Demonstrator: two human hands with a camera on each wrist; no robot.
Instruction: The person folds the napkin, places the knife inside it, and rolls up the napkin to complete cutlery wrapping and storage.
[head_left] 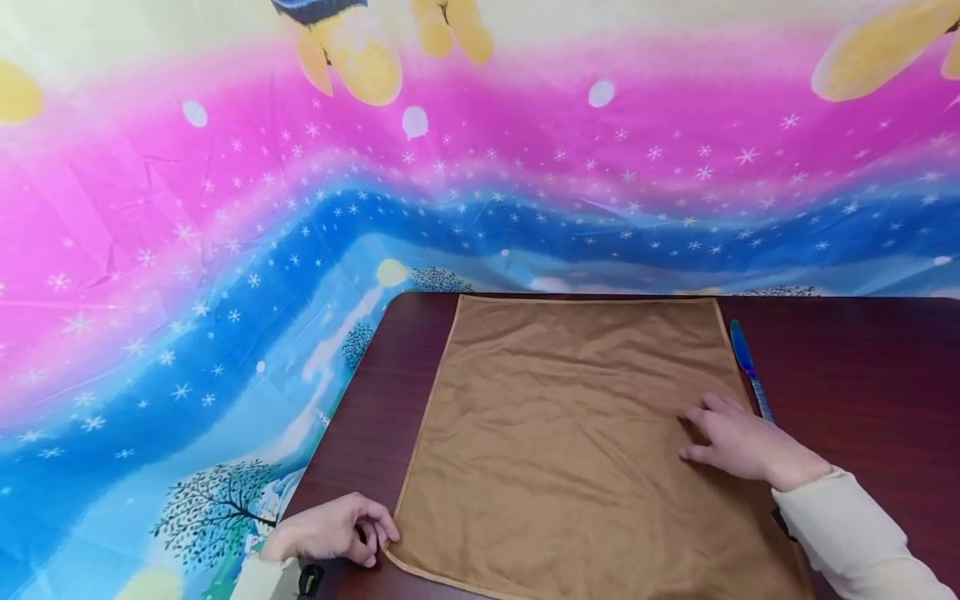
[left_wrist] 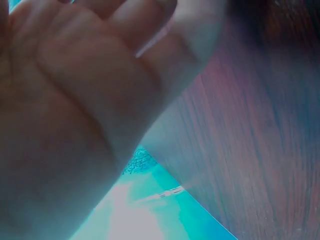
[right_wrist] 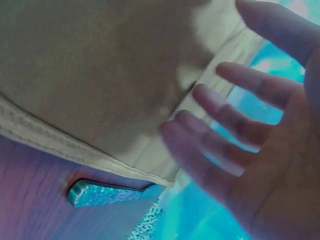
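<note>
A brown cloth napkin with a stitched hem lies spread on the dark red table, lightly wrinkled. At its near left corner, my left hand pinches the edge between thumb and fingers. In the left wrist view only the palm and part of the fingers show; the pinched corner is hidden. My right hand is over the napkin's right side, fingers spread and holding nothing. I cannot tell whether its fingertips touch the fabric. Just beyond the napkin's right edge lies a shiny blue table knife with a patterned handle.
The dark wooden table extends to the right of the knife, with a narrow strip to the left of the napkin. A colourful backdrop cloth with snowflakes and trees hangs behind the table and down its left side.
</note>
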